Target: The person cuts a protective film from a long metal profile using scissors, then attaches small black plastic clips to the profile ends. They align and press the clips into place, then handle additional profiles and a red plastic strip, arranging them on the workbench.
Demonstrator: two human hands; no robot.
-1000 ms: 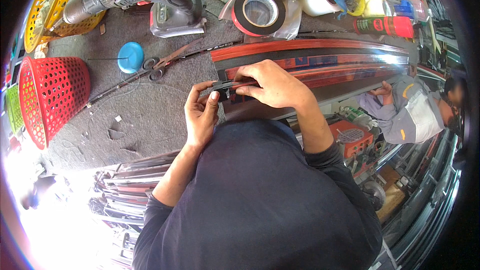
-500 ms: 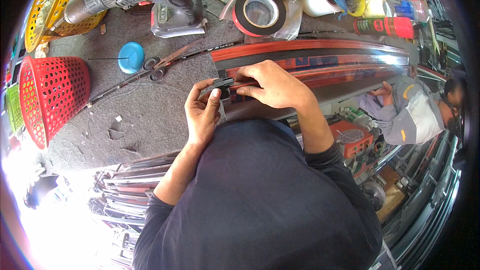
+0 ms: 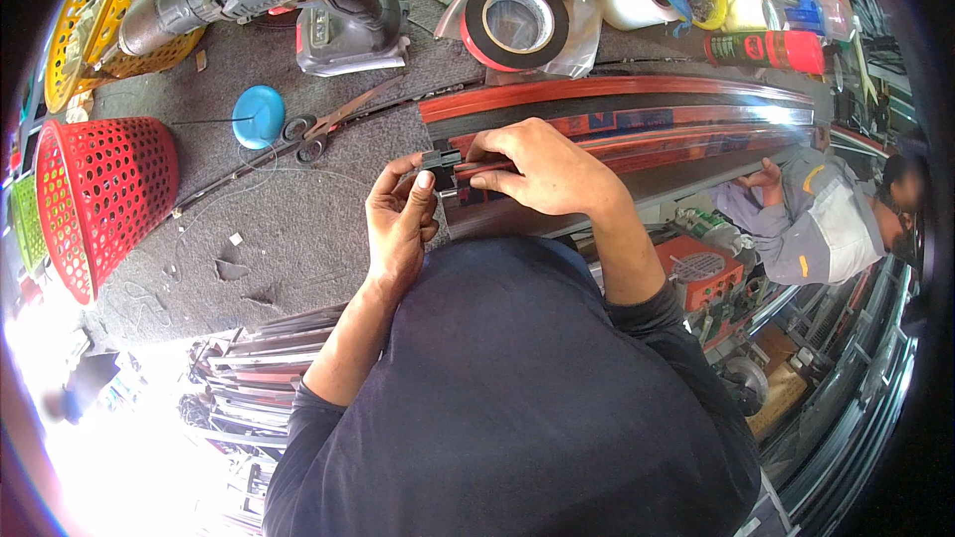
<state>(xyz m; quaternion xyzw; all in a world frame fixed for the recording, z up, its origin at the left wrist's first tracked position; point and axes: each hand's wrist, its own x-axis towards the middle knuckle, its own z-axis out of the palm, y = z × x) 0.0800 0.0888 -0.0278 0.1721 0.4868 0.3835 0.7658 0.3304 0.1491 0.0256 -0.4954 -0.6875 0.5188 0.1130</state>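
Hands unmoved, left hand (image 3: 398, 224), right hand (image 3: 542, 169) pinching trim strip (image 3: 676, 124) end

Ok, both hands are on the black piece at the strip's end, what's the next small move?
Probably press the black piece down onto the trim strip. The left hand pinches it from below, the right hand covers the strip's end, and the piece still seems to sit at the edge, not seated.
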